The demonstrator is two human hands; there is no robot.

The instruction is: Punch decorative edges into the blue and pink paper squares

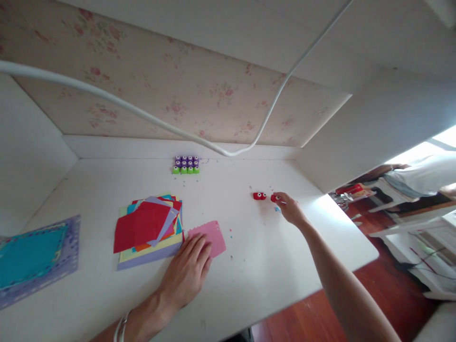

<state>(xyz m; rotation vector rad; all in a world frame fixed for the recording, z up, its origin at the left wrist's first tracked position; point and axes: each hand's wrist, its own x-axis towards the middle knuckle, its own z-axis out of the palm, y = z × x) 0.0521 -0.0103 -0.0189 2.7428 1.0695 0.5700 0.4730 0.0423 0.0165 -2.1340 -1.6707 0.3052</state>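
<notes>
My left hand (pixel 188 270) lies flat, fingers stretched out, on the near edge of a small pink paper sheet (pixel 212 234) on the white table (pixel 89 199). My right hand (pixel 289 208) reaches far across the table, its fingers pinched around a small red paper punch (pixel 274 198). A second red punch (pixel 259 195) stands just left of it, untouched.
A stack of coloured paper sheets (pixel 149 228) lies left of the pink sheet. A block of purple and green punches (pixel 186 164) stands by the back wall. A teal and purple sheet (pixel 35 256) lies at far left. A white cable (pixel 199 140) hangs overhead. Another person sits at right.
</notes>
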